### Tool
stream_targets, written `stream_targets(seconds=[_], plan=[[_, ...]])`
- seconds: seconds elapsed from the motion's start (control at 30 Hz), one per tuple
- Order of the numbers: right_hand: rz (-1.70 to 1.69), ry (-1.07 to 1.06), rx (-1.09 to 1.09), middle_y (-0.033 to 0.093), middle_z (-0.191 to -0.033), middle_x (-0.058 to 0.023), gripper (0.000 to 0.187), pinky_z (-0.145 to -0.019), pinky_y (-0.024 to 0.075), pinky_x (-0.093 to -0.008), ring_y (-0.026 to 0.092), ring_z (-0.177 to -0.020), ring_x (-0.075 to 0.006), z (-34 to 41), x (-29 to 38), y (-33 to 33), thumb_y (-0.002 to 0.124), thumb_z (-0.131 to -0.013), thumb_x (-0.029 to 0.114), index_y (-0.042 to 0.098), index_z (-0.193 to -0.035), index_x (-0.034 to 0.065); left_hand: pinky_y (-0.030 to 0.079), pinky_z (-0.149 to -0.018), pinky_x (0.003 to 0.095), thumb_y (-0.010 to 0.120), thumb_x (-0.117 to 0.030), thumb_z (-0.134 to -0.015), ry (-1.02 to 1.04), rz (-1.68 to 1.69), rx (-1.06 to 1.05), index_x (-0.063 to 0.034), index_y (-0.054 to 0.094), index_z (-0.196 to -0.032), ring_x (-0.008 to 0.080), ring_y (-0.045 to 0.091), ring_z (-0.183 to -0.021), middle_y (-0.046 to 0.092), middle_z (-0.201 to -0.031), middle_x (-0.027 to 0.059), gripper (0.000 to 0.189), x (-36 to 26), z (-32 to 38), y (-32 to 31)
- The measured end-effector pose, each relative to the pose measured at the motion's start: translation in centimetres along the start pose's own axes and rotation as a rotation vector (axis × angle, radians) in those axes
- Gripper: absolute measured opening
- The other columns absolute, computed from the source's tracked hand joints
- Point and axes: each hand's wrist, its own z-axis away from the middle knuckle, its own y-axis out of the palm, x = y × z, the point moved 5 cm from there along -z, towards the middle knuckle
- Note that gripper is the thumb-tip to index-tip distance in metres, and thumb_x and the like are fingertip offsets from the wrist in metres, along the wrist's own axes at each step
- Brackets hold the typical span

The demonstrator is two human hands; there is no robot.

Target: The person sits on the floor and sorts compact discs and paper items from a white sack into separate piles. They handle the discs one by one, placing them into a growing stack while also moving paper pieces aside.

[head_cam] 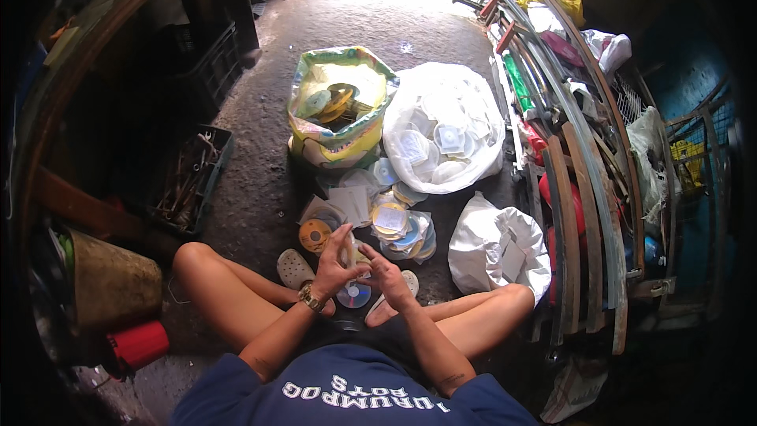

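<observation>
Above my crossed legs, my left hand (pixel 335 267) and my right hand (pixel 387 279) hold a pale, translucent disc sleeve (pixel 355 255) between their fingers, tilted and partly hidden. Whether a disc is inside cannot be made out. Below the hands a shiny optical disc (pixel 354 296) lies between my feet. Just ahead, an orange-labelled disc (pixel 314 235) sits at the left of a loose heap. To its right rises a pile of sleeved discs (pixel 406 236), and a white paper sleeve (pixel 350 203) lies behind.
A green-yellow sack (pixel 340 145) holds bare discs. Beside it, a white sack (pixel 408 174) is full of sleeves and discs. A smaller white bag (pixel 476 242) stands near my right knee. Metal and wooden bars (pixel 582 219) line the right; a tool crate (pixel 192 189) and red container (pixel 138 345) are left.
</observation>
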Motion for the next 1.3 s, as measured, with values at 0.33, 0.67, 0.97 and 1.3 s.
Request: stream_targets(seconds=[0.33, 0.67, 0.97, 1.3], plan=[[-0.341, -0.045, 0.186, 0.054, -0.147, -0.0136, 0.073, -0.108, 0.0493, -0.0425, 0.055, -0.134, -0.0274, 1.3, -1.4, 1.3, 0.058, -0.100, 0.053, 0.042, -0.153, 0.0062, 0.030, -0.119, 0.0561, 0.093, -0.058, -0.062, 0.486, -0.349, 0.081, -0.0033, 0.035, -0.156, 0.0445, 0.037, -0.144, 0.041, -0.153, 0.0244, 0.123, -6.0, -0.1, 1.5], [-0.300, -0.097, -0.052, 0.058, -0.141, -0.0141, 0.062, -0.093, 0.0606, -0.0500, 0.066, -0.118, -0.0303, 0.7, 1.8, 1.8, 0.053, -0.104, 0.030, 0.031, -0.161, 0.0141, 0.040, -0.113, 0.0486, 0.085, -0.040, -0.076, 0.336, -0.058, -0.112, -0.0028, 0.059, -0.141, 0.0390, 0.051, -0.134, 0.052, -0.147, 0.0221, 0.080, -4.1, -0.5, -1.3], [1.461, -0.640, -0.078, 0.049, -0.155, -0.0169, 0.047, -0.109, 0.0476, -0.0448, 0.050, -0.140, -0.0381, 2.7, 10.0, 1.3, 0.084, -0.079, 0.014, 0.077, -0.123, 0.0261, 0.041, -0.114, 0.0438, 0.081, -0.023, -0.082, 0.038, 0.148, 0.131, -0.0047, 0.063, -0.127, 0.0322, 0.055, -0.132, 0.060, -0.141, 0.0173, 0.052, -1.2, 1.3, 0.7], [1.327, -0.812, 0.230, 0.073, -0.101, -0.0077, 0.020, -0.081, 0.0554, -0.0369, 0.071, -0.100, -0.0296, 3.9, 9.2, 0.4, 0.075, -0.082, 0.009, 0.072, -0.101, 0.0129, 0.043, -0.113, 0.0430, 0.075, -0.038, -0.089, -0.465, 0.806, 0.271, -0.0051, 0.051, -0.135, 0.0248, 0.055, -0.132, 0.057, -0.143, 0.0154, 0.061, 1.8, 3.3, 2.7]])
